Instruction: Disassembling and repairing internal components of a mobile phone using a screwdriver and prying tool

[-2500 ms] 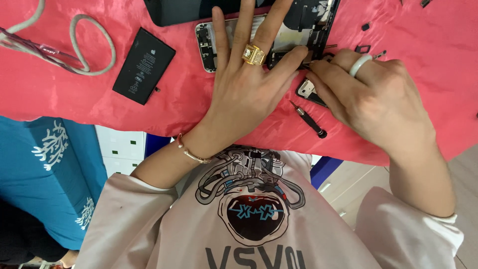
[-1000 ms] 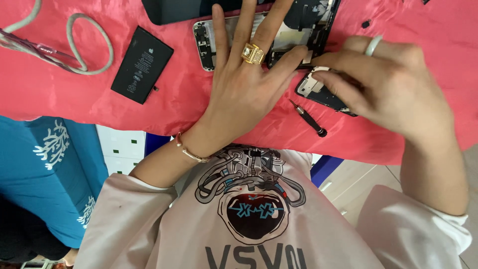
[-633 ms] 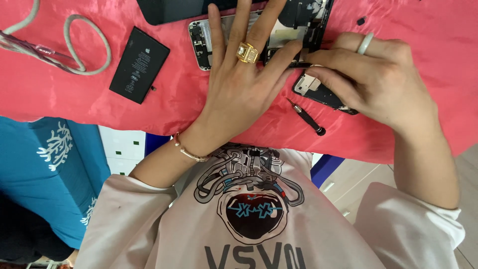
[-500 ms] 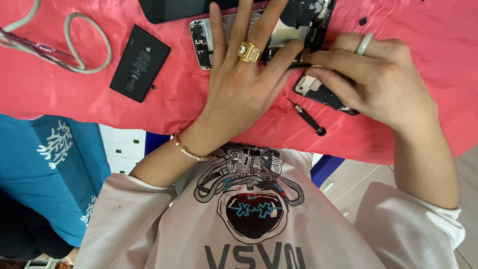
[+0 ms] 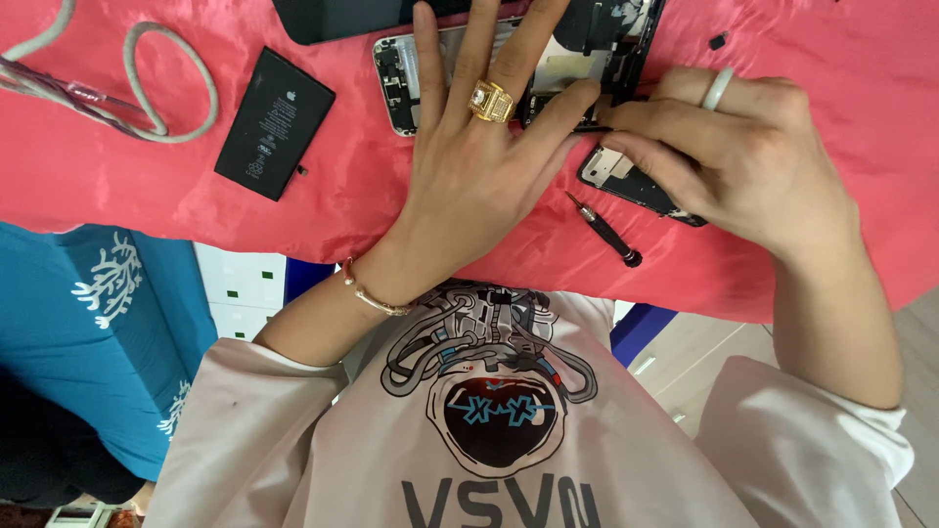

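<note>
An opened phone point(image 5: 399, 80) with its insides bare lies on a red cloth point(image 5: 333, 205). My left hand point(image 5: 479, 166), with a gold ring, lies flat on the phone, fingers spread, pressing it down. My right hand point(image 5: 743, 161), with a pale ring, pinches a thin dark tool point(image 5: 590, 126) whose tip points at the phone's lower edge by my left thumb. Under my right fingers lies a small black phone part point(image 5: 631, 184).
A black battery point(image 5: 275, 123) lies left of the phone, and a grey looped cable point(image 5: 161, 83) further left. A small screwdriver point(image 5: 606, 229) rests near the cloth's front edge. A dark screen panel point(image 5: 333, 16) sits at the top, a blue patterned cloth point(image 5: 108, 332) lower left.
My right hand has lifted off the small black part and moved up and left to the phone's edge with the thin tool. My left hand stays flat on the phone.
</note>
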